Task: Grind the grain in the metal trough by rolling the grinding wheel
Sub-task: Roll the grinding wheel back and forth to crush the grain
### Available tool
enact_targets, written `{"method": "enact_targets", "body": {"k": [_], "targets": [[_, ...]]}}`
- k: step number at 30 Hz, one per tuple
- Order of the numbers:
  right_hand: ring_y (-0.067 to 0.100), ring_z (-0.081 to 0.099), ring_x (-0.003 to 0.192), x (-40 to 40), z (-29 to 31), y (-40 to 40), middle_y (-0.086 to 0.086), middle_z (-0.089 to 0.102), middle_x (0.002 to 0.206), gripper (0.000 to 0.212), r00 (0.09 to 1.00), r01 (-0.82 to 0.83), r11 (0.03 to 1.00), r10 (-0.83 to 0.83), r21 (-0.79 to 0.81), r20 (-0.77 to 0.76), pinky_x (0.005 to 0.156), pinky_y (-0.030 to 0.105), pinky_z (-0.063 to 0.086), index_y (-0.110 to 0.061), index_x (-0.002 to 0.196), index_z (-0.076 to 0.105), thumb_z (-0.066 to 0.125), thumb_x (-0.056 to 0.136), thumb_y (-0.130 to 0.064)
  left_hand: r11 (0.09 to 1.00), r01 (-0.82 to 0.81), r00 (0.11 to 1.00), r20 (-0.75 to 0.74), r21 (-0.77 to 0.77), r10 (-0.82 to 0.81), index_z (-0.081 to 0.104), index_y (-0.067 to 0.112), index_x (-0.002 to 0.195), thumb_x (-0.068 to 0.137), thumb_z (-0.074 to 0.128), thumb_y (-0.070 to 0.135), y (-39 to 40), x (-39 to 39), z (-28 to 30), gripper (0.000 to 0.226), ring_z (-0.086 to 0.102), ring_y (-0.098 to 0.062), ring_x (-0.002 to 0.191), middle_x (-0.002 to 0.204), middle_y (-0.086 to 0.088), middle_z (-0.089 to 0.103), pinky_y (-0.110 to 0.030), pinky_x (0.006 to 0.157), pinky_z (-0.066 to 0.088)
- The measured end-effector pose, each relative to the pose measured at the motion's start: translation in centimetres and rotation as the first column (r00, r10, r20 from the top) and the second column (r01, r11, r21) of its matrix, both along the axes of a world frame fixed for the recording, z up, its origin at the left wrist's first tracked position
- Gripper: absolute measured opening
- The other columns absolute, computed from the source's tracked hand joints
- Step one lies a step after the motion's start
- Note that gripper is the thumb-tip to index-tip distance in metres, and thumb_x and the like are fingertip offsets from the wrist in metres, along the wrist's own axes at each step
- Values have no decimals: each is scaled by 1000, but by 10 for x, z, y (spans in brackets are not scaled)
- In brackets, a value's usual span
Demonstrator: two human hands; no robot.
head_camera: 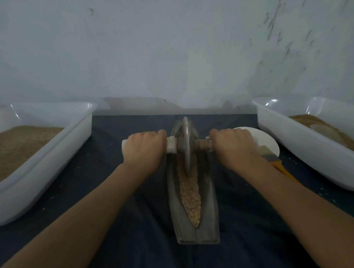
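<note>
A dark blue cloth [135,225] covers the work surface, which meets a pale, scuffed wall [169,44] at twelve o'clock. At centre lies the metal trough [209,203], its groove filled with grain [191,195]. The grinding wheel [186,145] stands upright in the groove's far half. The left hand [144,148] and right hand [232,147] each grip an axle handle. White trays [80,137] of ground grain sit at nine and three o'clock.

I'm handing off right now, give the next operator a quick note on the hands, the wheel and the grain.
Left hand grips the left handle, right hand the right.
Wheel stands upright in the trough, toward its far end.
Grain in the near half looks coarse, so grinding isn't finished.
Left: roll the wheel back toward you over it.
</note>
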State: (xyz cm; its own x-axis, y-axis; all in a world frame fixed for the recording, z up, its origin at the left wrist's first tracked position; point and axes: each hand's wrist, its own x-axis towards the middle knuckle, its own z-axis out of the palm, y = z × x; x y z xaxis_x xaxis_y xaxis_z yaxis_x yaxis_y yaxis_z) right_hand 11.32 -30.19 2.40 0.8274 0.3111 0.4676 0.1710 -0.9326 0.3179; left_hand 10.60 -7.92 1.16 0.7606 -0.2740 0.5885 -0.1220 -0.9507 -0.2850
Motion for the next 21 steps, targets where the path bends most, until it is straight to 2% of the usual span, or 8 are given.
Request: {"method": "enact_targets", "body": {"k": [2,4,8,10,13,15,18,21], "targets": [[32,63,79,17,3,4,5,66,88,13,999,33,999,-32,25,-18,57,31,31,-20,93,53,58,83,-26,1000,-21,999,-27,-22,20,35,21,75,79,63,22,-4,14,5,29,48,-20,52,68,4,57,-26,46,19],[31,61,79,17,3,4,5,65,88,13,998,41,999,-39,32,-55,57,32,31,-20,94,52,58,85,-28,1000,-14,997,-74,-13,13,35,21,79,81,61,20,-6,16,11,26,58,-25,65,79,0,62,-31,51,25],[21,43,50,-26,-3,-8,-5,43,60,28,998,-60,997,59,-42,-13,47,28,27,-23,75,38,65,78,-30,999,47,992,-117,-21,-49,33,21,80,82,60,23,3,-22,12,27,39,-20,55,72,3,54,-30,49,21],[21,42,40,-55,-4,-14,-5,42,50,38,985,-163,985,166,-59,46,43,26,25,-22,66,38,76,66,-26,994,110,992,-68,28,-108,31,22,75,69,71,25,10,-54,7,41,27,-16,48,61,6,42,-26,45,9],[21,39,32,-78,-2,-19,-3,44,45,40,974,-213,976,215,-40,65,42,21,18,-19,61,42,82,56,-20,988,150,986,-83,42,-146,29,23,71,46,84,24,16,-85,9,61,21,-13,44,52,6,42,-22,47,1],[23,43,35,-73,-1,-17,-1,47,47,37,980,-197,979,198,-44,29,40,23,24,-17,62,45,81,56,-18,994,97,988,-121,50,-90,29,24,72,54,82,28,16,-83,5,56,21,-12,44,54,8,37,-23,46,1],[23,56,55,-41,-1,-6,-2,57,65,26,996,-92,990,91,-109,-8,48,31,36,-21,75,42,68,75,-26,1000,25,996,-92,18,-23,29,24,73,71,69,27,10,-53,0,40,21,-13,46,59,9,32,-26,45,4],[23,60,68,-4,0,0,-2,62,78,22,1000,-7,998,7,-63,-1,52,31,32,-23,80,38,60,82,-25,999,-12,997,-76,-40,9,31,22,75,81,60,24,4,-16,-2,30,36,-16,50,63,7,44,-27,46,16]]}}
